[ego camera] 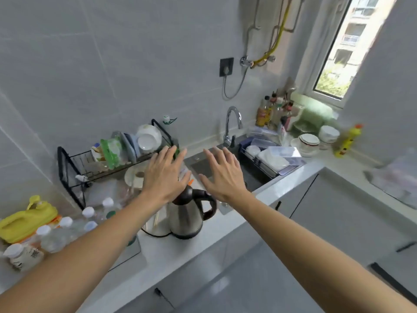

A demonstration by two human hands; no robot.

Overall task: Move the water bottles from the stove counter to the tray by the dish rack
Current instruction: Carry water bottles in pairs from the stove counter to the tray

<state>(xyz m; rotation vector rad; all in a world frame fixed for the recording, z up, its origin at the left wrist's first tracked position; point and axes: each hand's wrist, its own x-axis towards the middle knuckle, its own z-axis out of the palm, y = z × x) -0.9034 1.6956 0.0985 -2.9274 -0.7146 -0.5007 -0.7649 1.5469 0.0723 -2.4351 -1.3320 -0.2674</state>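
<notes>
Left hand (pixel 165 175) flat, right hand (pixel 222 175) flat, neither grip holding anything

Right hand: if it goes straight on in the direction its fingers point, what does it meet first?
Probably the faucet behind the sink. The right hand is open, fingers aimed up and away over the basin. Depth is unclear, so it might pass beside the faucet and reach the tiled wall.

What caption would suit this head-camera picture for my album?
Both hands, left and right, spread empty above the electric kettle, clear water bottles clustered beside the dish rack.
</notes>
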